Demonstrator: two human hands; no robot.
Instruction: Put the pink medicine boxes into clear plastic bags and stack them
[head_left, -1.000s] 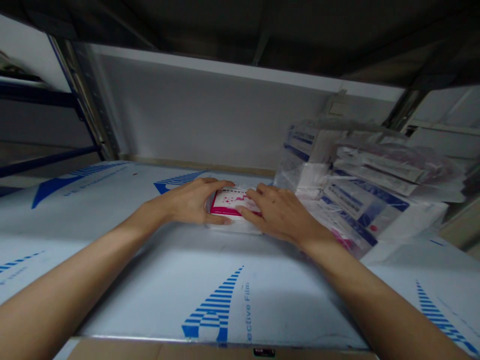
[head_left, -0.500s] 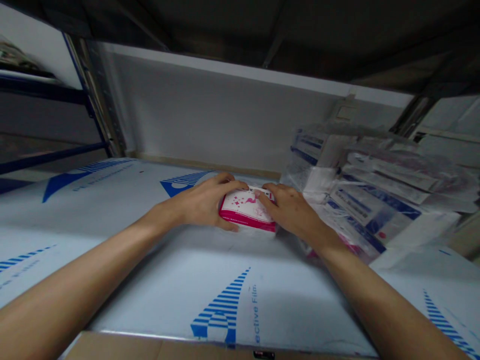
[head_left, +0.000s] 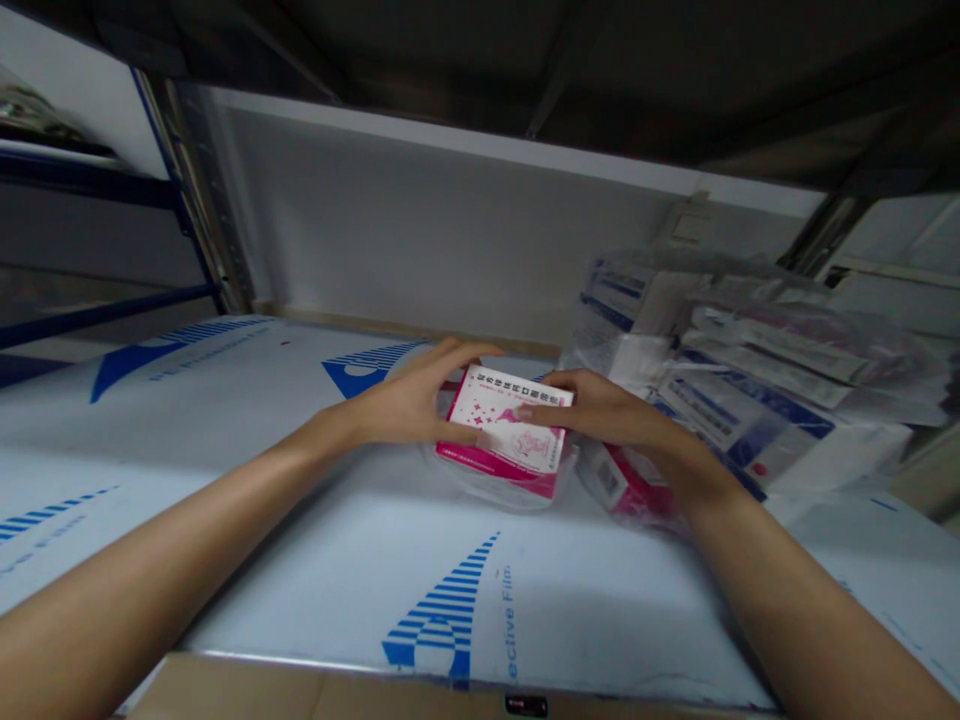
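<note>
A white and pink carton (head_left: 510, 430) with dark printed characters is tilted toward me above the film-covered shelf. My left hand (head_left: 420, 395) grips its left side, thumb on the front face and fingers behind the upper edge. On the other side my right hand (head_left: 592, 405) is closed on the right edge, its thumb lying across the printed face. Clear plastic (head_left: 517, 492) shows under the carton's lower edge. Just right of it, a pink carton in clear plastic (head_left: 634, 485) lies partly hidden beneath my right wrist.
Several white and blue boxes in clear plastic (head_left: 742, 400) are piled at the right. Blue-printed protective film (head_left: 360, 560) covers the shelf. A dark shelf (head_left: 480, 70) hangs overhead, with a metal post (head_left: 199, 190) at left and brown cardboard (head_left: 322, 690) along the front edge.
The carton has been raised and tilted so its printed face turns toward me. My right hand has shifted slightly right and uncovered more of the face. The wrapped pink carton beside it shows more.
</note>
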